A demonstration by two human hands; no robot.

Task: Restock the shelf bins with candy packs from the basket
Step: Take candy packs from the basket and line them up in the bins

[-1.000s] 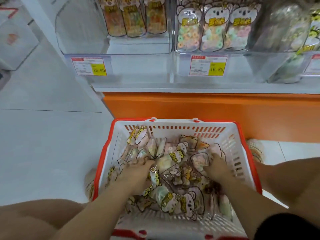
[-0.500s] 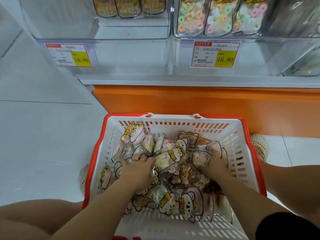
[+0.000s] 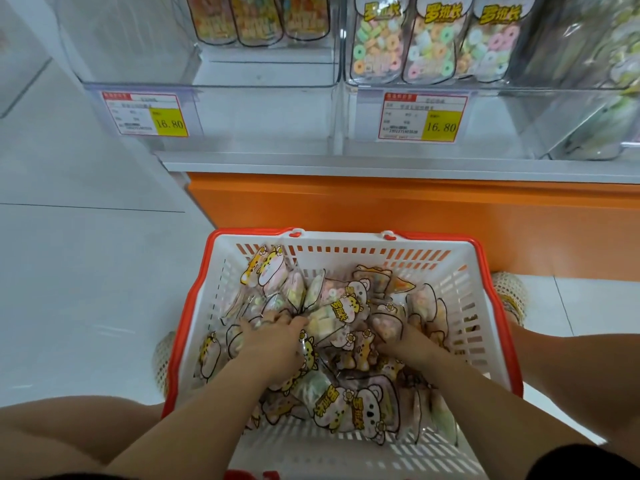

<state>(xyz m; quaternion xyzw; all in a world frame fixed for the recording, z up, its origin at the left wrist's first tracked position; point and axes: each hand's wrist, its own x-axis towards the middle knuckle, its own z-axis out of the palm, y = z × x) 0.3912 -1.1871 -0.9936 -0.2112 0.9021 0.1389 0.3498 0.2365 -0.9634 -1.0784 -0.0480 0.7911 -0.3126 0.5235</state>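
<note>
In the basket (image 3: 346,241): left hand (image 3: 273,342) fingers curled round candy packs (image 3: 341,407). Right hand (image 3: 403,344) fingers buried among them; grip not discernible.

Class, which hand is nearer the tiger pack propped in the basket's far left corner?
Left. The left hand lies on the pile just on the person's side of the tiger pack; the right hand is across the basket, toward its right wall.
</note>
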